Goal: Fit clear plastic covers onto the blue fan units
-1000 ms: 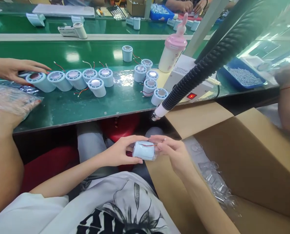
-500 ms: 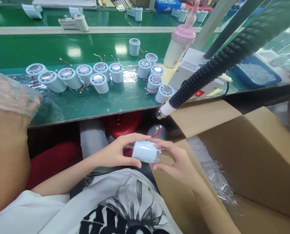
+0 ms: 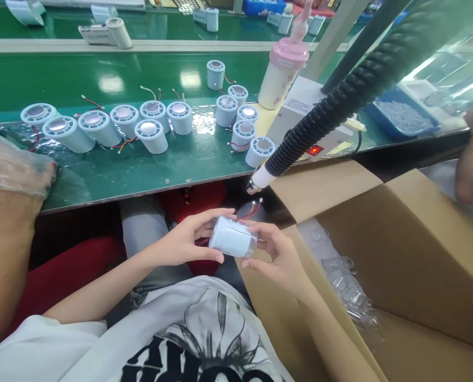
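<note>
Between my two hands, above my lap, lies a light blue cylindrical motor housing [image 3: 231,237] on its side, with clear plastic around its right end. My left hand [image 3: 192,236] grips its left end, thumb below and fingers above and behind. On the right end, my right hand [image 3: 274,252] holds it between thumb and fingers. Red and orange wires with white connectors stick up behind it. Some fingertips are hidden behind the housing.
Several similar blue housings [image 3: 151,136] stand on the green bench [image 3: 112,180]. A black corrugated hose [image 3: 316,124] with a nozzle hangs at right, before a white box [image 3: 295,106] and pink-lidded bottle [image 3: 280,69]. An open carton [image 3: 419,254] holds clear plastic pieces [image 3: 350,286]. Co-workers' arms show at both sides.
The housing has tilted slightly, its right end now lower. Both hands still hold it. The whole view has shifted a little, and the co-worker's arm at right shows more.
</note>
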{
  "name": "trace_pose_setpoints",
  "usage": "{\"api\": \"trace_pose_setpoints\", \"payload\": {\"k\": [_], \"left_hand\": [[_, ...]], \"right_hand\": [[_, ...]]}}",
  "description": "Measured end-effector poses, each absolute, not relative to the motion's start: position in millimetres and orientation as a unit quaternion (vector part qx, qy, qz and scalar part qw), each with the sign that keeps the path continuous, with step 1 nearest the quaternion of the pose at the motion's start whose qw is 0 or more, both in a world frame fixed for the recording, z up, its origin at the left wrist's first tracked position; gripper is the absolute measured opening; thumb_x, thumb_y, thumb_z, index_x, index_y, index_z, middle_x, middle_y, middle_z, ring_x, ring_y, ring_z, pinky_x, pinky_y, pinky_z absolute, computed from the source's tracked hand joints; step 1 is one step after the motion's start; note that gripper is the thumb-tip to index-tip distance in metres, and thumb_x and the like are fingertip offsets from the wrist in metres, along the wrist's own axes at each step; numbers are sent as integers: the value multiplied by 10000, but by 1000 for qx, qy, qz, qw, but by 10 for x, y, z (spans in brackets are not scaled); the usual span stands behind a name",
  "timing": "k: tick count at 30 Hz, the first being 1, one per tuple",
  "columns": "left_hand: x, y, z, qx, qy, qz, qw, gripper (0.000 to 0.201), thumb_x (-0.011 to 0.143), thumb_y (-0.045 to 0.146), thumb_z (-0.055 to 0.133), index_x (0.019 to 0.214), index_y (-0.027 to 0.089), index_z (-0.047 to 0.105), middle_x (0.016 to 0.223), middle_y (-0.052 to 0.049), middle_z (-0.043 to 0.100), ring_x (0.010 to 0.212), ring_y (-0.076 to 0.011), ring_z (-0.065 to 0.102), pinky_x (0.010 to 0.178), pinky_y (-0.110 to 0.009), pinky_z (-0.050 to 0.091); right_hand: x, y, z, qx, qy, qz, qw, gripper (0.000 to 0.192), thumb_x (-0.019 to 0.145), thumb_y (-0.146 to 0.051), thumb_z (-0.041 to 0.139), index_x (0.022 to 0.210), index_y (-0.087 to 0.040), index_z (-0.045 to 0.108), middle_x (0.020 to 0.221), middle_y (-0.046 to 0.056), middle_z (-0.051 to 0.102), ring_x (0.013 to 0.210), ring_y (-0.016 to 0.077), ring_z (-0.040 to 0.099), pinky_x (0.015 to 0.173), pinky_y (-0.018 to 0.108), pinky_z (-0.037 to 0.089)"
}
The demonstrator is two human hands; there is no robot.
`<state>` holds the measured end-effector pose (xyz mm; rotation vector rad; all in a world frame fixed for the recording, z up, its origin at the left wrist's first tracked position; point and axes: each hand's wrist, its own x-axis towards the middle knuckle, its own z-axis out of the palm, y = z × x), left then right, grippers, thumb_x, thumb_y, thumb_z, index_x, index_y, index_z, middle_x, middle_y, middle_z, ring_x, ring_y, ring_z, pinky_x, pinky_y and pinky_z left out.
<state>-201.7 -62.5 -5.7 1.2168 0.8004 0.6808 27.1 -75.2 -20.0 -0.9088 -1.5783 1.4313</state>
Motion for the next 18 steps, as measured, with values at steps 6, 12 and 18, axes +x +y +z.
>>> {"api": "trace_pose_setpoints", "payload": {"k": [6, 12, 18], "left_hand": [[-2002, -583, -27, 545, 352, 289, 704, 670, 671, 143, 777, 1265, 270, 493, 1350, -85, 520, 1188, -229, 547, 976, -344, 467], [-2055, -593, -54, 525, 383, 317, 691, 532, 691, 164, 757, 1156, 212, 504, 1223, -87, 556, 1055, -193, 586, 880, -307, 494], [-2451, -793, -187, 458, 477, 447, 603, 638, 543, 317, 824, 1082, 187, 507, 1004, -49, 587, 781, -142, 586, 652, -228, 478]], "right_hand": [[273, -771, -194, -363, -644, 542, 400, 481, 723, -176, 766, 1131, -252, 522, 1252, 103, 594, 1196, 254, 552, 901, 408, 558], [331, -784, -181, -388, -711, 433, 396, 433, 762, -134, 679, 1141, -242, 499, 1290, 128, 553, 1209, 267, 533, 938, 439, 523], [687, -922, -524, -500, -590, 467, 429, 328, 826, -361, 619, 1127, -309, 501, 1251, 121, 565, 1087, 338, 613, 863, 545, 537]]}}
